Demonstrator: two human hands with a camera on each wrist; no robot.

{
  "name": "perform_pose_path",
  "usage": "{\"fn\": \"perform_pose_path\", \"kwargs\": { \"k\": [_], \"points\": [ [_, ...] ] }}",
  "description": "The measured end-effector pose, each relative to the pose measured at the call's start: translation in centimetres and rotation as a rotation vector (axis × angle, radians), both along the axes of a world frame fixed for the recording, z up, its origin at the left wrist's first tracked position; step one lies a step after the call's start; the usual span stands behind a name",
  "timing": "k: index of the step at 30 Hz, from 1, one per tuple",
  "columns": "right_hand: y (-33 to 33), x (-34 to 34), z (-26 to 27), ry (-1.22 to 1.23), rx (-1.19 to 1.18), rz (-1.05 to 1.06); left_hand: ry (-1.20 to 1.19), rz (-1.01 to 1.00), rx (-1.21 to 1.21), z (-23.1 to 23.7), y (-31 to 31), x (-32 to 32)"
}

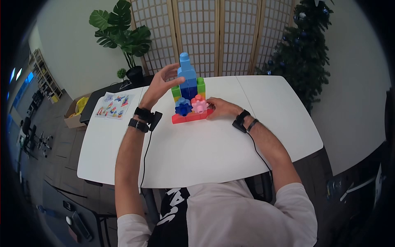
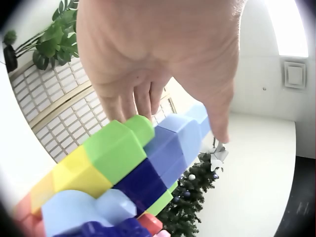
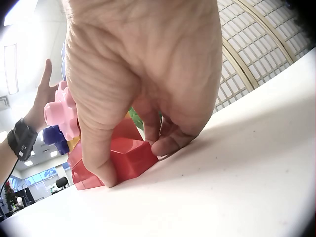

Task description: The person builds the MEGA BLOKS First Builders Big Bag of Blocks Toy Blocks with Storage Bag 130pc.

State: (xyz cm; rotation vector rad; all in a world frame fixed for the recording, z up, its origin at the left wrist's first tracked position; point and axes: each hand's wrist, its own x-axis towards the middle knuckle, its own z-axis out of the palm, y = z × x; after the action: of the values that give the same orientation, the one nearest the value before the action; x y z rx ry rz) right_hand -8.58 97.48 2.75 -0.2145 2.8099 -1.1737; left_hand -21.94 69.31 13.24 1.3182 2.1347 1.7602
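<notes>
A toy-block tower stands on a red base (image 1: 189, 118), with yellow, green and dark blue blocks below light-blue blocks (image 1: 187, 74). On its front sit a dark blue gear (image 1: 183, 108) and a pink gear (image 1: 200, 106). My left hand (image 1: 158, 87) is beside the upper light-blue blocks, fingers extended behind them. Its thumb overlaps their front in the left wrist view, while the right wrist view shows it apart from the tower. Down at the table, my right hand (image 1: 222, 108) grips the right end of the red base between thumb and curled fingers.
A printed sheet (image 1: 114, 105) with pictures of block models lies at the left of the white table (image 1: 164, 164). Past the table's left edge is a cardboard box (image 1: 78, 117) with something yellow inside. A folding screen (image 1: 197, 37) stands behind. Cables run from both wrist cameras.
</notes>
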Motion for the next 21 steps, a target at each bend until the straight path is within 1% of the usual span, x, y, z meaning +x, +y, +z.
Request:
{"fn": "perform_pose_path", "kwargs": {
  "k": [2,4,6,7,8,10,11,13,16,17,19,21],
  "points": [
    [0.1,-0.2,-0.3,0.001,-0.005,-0.004,0.024,-0.024,-0.024,-1.8,-1.7,-0.9],
    [0.4,-0.5,-0.7,0.025,-0.011,0.03,-0.051,-0.078,-0.279,-3.6,-3.7,-1.3],
    [0.2,-0.2,-0.1,0.016,-0.008,0.022,-0.036,-0.1,-0.608,-6.4,-4.9,-2.4],
    [0.0,0.0,0.0,0.003,0.003,0.021,-0.031,-0.081,-0.764,-6.8,-5.1,-1.5],
    [0.0,0.0,-0.1,0.004,0.0,0.02,0.059,-0.014,-0.822,-7.5,-5.1,-0.3],
    [0.2,-0.1,-0.5,0.068,-0.019,0.027,0.092,-0.023,-0.812,-8.6,-4.3,-0.2],
    [0.3,-0.3,-0.7,0.067,-0.018,0.022,0.094,-0.028,-0.811,-9.0,-4.0,-0.5],
    [0.3,-0.6,-0.9,0.004,-0.089,0.055,0.112,-0.073,-0.748,-9.9,-3.5,-1.2],
    [0.3,-0.5,-0.5,0.021,-0.069,0.062,0.16,-0.077,-0.745,-10.6,-3.7,-1.8],
    [0.1,-0.6,-0.2,0.022,-0.068,0.068,0.159,-0.071,-0.744,-10.6,-3.9,-1.7],
    [0.1,-0.5,0.1,-0.018,0.008,0.07,0.153,-0.043,-0.741,-10.8,-3.8,-1.3],
    [0.4,-0.8,-0.4,-0.01,0.002,0.079,0.132,-0.046,-0.744,-10.7,-3.8,-1.0]
  ]
}}
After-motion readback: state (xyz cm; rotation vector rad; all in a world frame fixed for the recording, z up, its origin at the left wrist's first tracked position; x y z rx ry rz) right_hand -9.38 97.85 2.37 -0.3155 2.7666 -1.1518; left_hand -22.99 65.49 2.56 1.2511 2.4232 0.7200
